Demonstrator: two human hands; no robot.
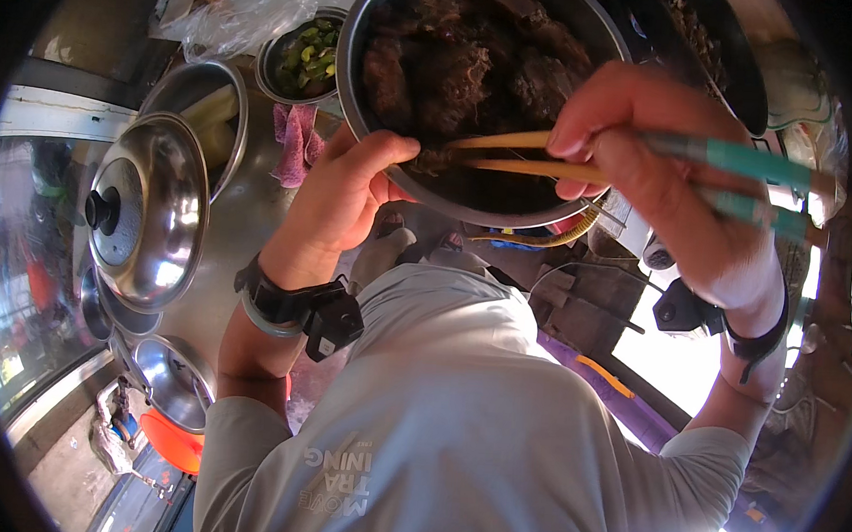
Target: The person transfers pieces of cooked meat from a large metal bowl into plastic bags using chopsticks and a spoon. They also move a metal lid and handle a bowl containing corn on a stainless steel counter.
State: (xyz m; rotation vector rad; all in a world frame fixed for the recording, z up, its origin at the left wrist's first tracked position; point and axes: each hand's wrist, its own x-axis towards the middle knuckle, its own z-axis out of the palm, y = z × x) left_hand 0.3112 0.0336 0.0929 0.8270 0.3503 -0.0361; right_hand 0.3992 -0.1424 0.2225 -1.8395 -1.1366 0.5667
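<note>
My left hand (343, 197) grips the near left rim of a round metal bowl (350, 92), its thumb hooked over the edge. Several chunks of dark brown cooked meat (457, 80) fill the far part of the bowl, with dark liquid nearer me. Between the fingers of my right hand (650, 133) is a pair of wooden chopsticks (505, 140) with green upper ends. Their tips reach into the bowl close to my left thumb, at a small dark piece (431, 161). Whether the tips pinch that piece I cannot tell.
On the steel counter (245, 206) to the left are a bowl of green peppers (308, 57), a purple cloth (299, 144), a lidded pan (158, 212) and a metal basin (174, 383). A black wok (740, 58) stands at the far right. A plastic bag (258, 19) lies behind the peppers.
</note>
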